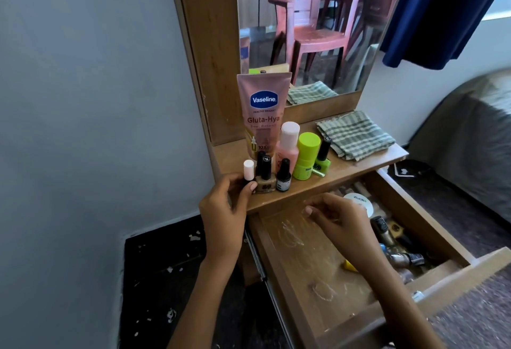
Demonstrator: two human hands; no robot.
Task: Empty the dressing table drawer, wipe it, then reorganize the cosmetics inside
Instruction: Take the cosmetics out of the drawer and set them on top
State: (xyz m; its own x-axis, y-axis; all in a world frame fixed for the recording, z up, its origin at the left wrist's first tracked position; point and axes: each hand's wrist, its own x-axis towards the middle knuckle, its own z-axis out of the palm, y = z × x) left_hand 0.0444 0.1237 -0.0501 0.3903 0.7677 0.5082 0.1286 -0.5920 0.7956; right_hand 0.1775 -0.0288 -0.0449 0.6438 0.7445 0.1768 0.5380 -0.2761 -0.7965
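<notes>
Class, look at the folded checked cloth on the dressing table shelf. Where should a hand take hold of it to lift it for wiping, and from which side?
Pinch the checked cloth at its front corner, which slightly overhangs the shelf edge, coming from the front and above. It lies flat and folded, so an edge probably offers the only grip. The right hand over the drawer looks nearest.
</notes>
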